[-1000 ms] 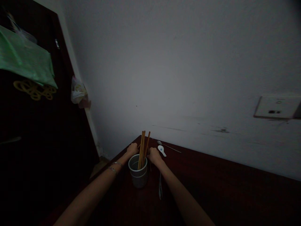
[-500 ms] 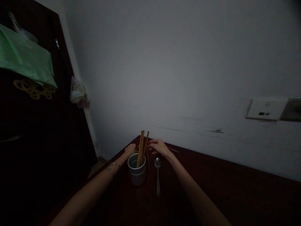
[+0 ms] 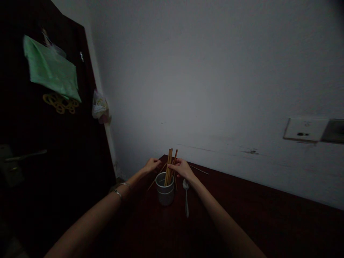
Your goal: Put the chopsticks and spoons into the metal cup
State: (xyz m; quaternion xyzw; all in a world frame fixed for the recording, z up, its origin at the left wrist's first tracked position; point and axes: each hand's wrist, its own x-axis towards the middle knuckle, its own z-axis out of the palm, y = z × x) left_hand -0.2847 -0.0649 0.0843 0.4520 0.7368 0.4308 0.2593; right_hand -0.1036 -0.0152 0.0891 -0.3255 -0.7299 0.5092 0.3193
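A grey metal cup (image 3: 165,195) stands upright on the dark table, with several wooden chopsticks (image 3: 169,168) leaning in it. My right hand (image 3: 181,167) is closed around the upper part of these chopsticks, thumb on the near side. Left of the cup, my left hand (image 3: 153,165) hovers with curled fingers; whether they hold anything I cannot make out. Close by it, a loose chopstick (image 3: 153,183) lies slanted behind the cup's left side. A metal spoon (image 3: 186,200) rests to the right of the cup, its bowl partly near my right wrist.
The dark red table (image 3: 242,200) meets a pale wall (image 3: 201,89) at the back. A thin pale stick (image 3: 199,169) lies along that edge. At left is a dark door (image 3: 67,150) with a green cloth (image 3: 52,70) hung on it; a wall socket (image 3: 305,129) is at right.
My right hand has closed on the chopsticks in the cup. My left hand has lifted from behind the cup's left side, and the slanted chopstick shows more fully. The view has shifted left.
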